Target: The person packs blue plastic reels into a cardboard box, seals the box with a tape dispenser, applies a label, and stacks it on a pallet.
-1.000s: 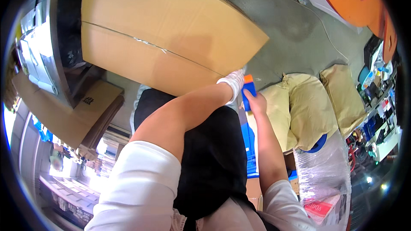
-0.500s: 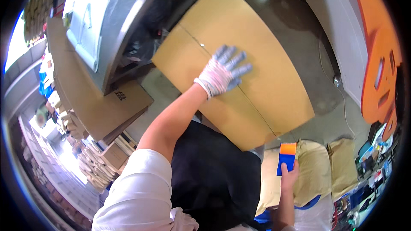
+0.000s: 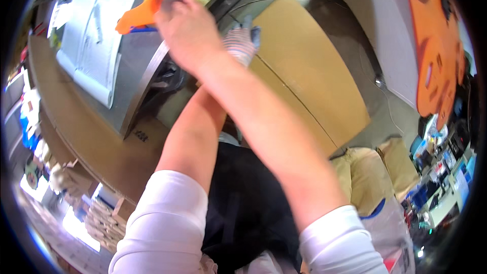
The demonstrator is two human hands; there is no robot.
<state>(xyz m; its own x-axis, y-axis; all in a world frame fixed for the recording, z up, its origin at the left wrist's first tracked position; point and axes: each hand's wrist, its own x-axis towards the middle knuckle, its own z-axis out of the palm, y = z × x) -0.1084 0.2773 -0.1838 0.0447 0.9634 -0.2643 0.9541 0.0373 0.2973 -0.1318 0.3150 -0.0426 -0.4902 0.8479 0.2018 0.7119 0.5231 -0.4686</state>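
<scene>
A closed brown cardboard box (image 3: 319, 71) lies ahead of me, a seam running along its top. My left hand (image 3: 240, 45), in a striped glove with grey fingertips, rests at its far left end. The visible fingers are stretched out, though my right forearm covers part of the hand. Crossing above my left arm, my bare right hand (image 3: 187, 35) is closed around an orange tape dispenser (image 3: 144, 12) with a blue edge. The dispenser is held over the grey worktable (image 3: 133, 56) at the left, slightly blurred.
White sheets (image 3: 94, 45) lie on the worktable. A large cardboard sheet (image 3: 76, 127) stands along its left side. Tan padded bags (image 3: 368, 175) are at the lower right, and an orange panel with cut-outs (image 3: 431, 71) stands at the far right. A thin cord (image 3: 388, 106) trails along the floor.
My right hand has swung from the lower right across to the upper left with the tape dispenser. My left hand has slid from the box's middle to its far left end.
</scene>
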